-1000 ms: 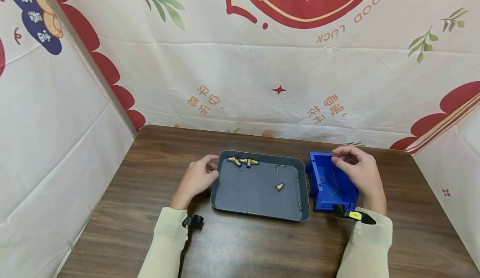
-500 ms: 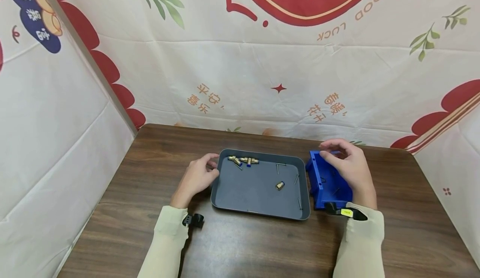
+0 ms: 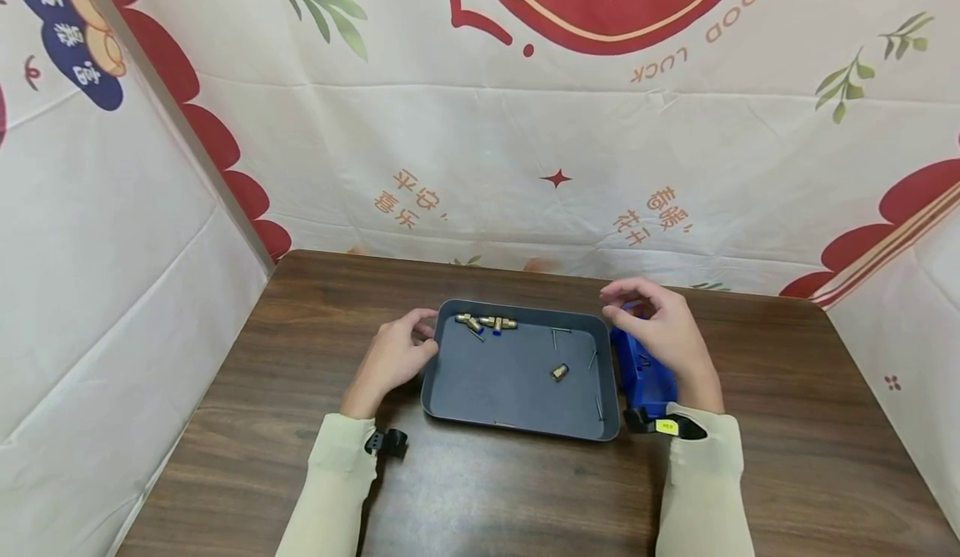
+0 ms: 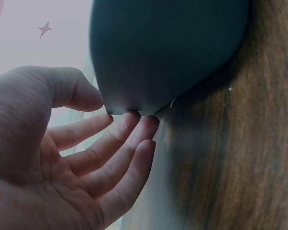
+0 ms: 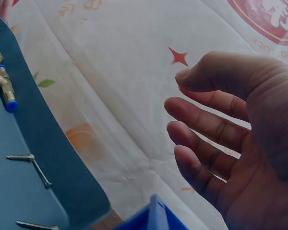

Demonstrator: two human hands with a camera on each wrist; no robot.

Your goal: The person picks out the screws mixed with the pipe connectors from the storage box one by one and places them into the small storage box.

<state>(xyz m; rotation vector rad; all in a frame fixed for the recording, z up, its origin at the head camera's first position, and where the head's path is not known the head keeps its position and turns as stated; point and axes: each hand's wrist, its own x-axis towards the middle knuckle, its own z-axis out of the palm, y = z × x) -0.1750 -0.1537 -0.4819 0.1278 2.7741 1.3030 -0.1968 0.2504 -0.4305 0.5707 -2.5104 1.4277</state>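
Note:
The left hand [image 3: 390, 358] rests its fingertips against the left end of a dark grey tray [image 3: 495, 398], fingers loosely bent. In the left wrist view the thumb touches the rim and the fingers touch the outer wall. Brass pneumatic fittings [image 3: 498, 323] with blue ends lie at the tray's back left. A single brass fitting [image 3: 559, 373] sits right of the middle. Thin screws [image 5: 37, 225] are scattered on the tray's right side. Above the blue bin [image 3: 649, 386] hovers the right hand [image 3: 670, 336], fingers apart from the thumb, nothing visible between them; it hides much of the bin.
The tray and bin stand side by side on a dark wood table [image 3: 480, 499]. Behind the table hangs a printed white cloth [image 3: 480, 148], with more cloth at both sides. Each wrist wears a black strap.
The right hand has moved left across the blue bin, towards the tray's back right corner. The left hand, the tray and the parts in it have stayed in place.

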